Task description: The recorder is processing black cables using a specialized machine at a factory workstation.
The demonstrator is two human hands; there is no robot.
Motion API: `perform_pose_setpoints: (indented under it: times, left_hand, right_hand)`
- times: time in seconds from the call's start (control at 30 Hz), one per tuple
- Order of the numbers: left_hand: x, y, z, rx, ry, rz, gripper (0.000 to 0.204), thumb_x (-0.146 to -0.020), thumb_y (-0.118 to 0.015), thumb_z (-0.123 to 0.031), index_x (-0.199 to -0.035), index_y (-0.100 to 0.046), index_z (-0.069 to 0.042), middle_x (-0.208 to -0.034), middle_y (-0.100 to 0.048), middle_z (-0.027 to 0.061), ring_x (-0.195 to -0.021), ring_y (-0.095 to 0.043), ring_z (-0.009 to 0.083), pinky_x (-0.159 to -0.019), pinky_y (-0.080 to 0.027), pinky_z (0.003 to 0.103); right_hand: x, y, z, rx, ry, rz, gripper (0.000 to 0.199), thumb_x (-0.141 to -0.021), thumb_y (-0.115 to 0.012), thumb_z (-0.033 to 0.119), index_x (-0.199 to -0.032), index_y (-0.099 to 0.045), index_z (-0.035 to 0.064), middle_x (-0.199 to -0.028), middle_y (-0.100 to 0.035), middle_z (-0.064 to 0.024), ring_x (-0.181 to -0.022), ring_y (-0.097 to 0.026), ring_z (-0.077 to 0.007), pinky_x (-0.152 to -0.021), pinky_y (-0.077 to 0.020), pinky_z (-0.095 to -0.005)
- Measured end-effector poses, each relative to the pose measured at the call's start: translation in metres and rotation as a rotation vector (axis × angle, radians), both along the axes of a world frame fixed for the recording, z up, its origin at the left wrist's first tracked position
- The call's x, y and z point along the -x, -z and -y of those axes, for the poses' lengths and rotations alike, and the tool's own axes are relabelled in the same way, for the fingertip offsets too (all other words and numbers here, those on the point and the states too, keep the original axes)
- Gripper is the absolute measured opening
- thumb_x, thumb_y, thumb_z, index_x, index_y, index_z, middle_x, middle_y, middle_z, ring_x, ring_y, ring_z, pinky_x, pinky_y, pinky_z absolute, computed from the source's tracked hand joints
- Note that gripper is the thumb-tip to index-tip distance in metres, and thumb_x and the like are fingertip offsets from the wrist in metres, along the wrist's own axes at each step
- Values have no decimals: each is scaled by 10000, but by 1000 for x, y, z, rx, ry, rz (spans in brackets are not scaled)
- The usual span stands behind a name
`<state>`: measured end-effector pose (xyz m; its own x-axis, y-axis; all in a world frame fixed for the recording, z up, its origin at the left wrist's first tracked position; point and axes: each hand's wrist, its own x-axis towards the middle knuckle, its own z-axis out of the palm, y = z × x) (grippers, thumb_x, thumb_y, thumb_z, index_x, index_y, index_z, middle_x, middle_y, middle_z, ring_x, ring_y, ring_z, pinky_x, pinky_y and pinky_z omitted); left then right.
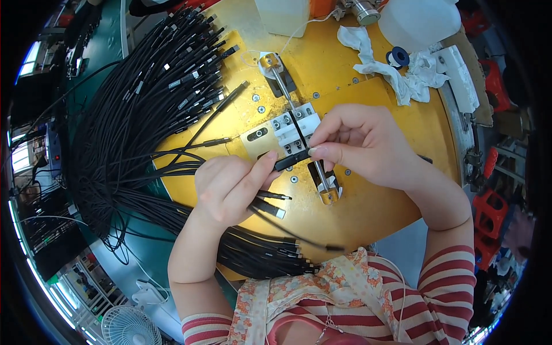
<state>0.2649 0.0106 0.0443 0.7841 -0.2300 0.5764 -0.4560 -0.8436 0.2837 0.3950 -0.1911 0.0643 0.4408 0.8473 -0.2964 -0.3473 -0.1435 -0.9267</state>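
My left hand (227,187) is closed, thumb and forefinger pinching one end of a black cable connector (292,160). At its other end, the thumb and forefinger of my right hand (374,144) are pressed together on it. The connector lies just in front of a small white block fixture (283,131) with several screws. A thin black strip (298,129) crosses the fixture at a slant. Metal rods with brass-coloured ends (269,61) stand out from it on the far and near sides. Below my left hand, loose cable ends (270,207) with plugs stick out.
A large bundle of black cables (144,86) fans out at the left, and another (264,253) lies near my body. On the yellow round worktable (379,198), crumpled white tissue (402,80), a dark spool (397,57) and a translucent container (417,23) sit at the far right.
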Motion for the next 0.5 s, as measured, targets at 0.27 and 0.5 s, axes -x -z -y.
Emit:
perform_pose_setpoints:
  times: [0.27, 0.5]
  left_hand:
    - [1, 3, -6, 190, 105, -77, 336, -697, -782, -113, -1015, -707, -34, -530, -386, -5, -413, -397, 129, -398, -286, 281]
    - [0, 2, -4, 290, 162, -136, 294, -741, -763, -148, -1014, -706, -53, -513, -382, -4, -405, -407, 135, -398, -285, 287]
  right_hand:
    - [0, 6, -1, -107, -55, 117, 75, -849, -633, -51, -919, -631, -24, -833, -647, -79, -715, -633, -119, -642, -506, -236]
    - [-3, 5, -1, -182, -204, 439, 117, -818, -660, -45, -930, -634, -19, -818, -642, -69, -705, -616, -122, -646, -501, -249]
